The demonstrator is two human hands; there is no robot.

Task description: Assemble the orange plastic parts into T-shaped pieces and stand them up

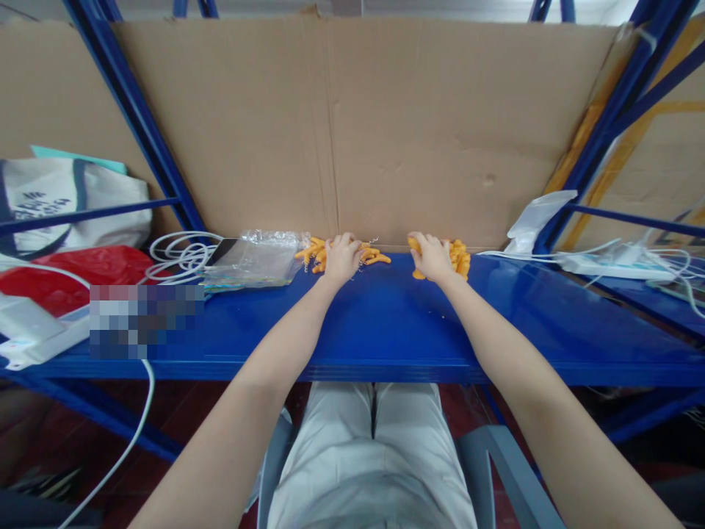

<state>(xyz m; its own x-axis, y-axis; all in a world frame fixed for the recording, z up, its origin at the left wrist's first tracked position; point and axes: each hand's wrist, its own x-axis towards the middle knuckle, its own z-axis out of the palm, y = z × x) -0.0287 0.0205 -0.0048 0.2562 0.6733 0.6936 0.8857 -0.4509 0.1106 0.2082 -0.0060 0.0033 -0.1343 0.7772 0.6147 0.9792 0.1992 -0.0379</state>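
Two groups of small orange pieces lie at the back of the blue shelf, against the cardboard. The left group of orange pieces (376,257) is loosely spread, its pieces thin and finger-like, with tiny shiny curly bits among them. My left hand (341,257) rests over its middle, fingers curled down around some pieces. The right group of orange pieces (459,258) is heaped more tightly. On its left side my right hand (432,255) is closed over pieces, with orange showing by the thumb. The hands hide part of both groups, and the exact kind of piece is too small to tell.
Clear plastic bags (258,257) and a coiled white cable (181,257) lie left. Farther left are a red bag (82,275) and a white power strip (44,338). Cardboard (413,132) stands behind. Blue posts (137,117) flank the shelf (380,330); white cables (617,261) lie right.
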